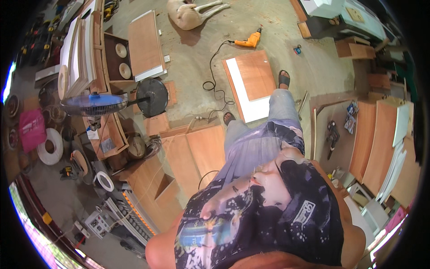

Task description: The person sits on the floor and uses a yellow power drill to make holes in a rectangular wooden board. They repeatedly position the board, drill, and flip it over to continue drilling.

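Neither my left hand nor my right hand shows; only my shoulders and part of my right arm (330, 177) are visible beside my printed dark shirt. Between and ahead of my sandaled feet, a brown wooden panel (254, 76) lies on white board (255, 111) on the floor. Beyond it rests an orange corded power drill (249, 41), its black cord (213, 71) curling back toward my left foot. A small blue and red object (297, 49) sits to the drill's right, too small to name.
A dog (190, 15) lies on the floor ahead. At left stand a fan (94, 103), its round base (152, 97) and a leaning panel (147, 45). Wooden boxes (197, 150) are close by my left leg. A dark handheld tool (332, 136) and upright boards (380, 143) are at right.
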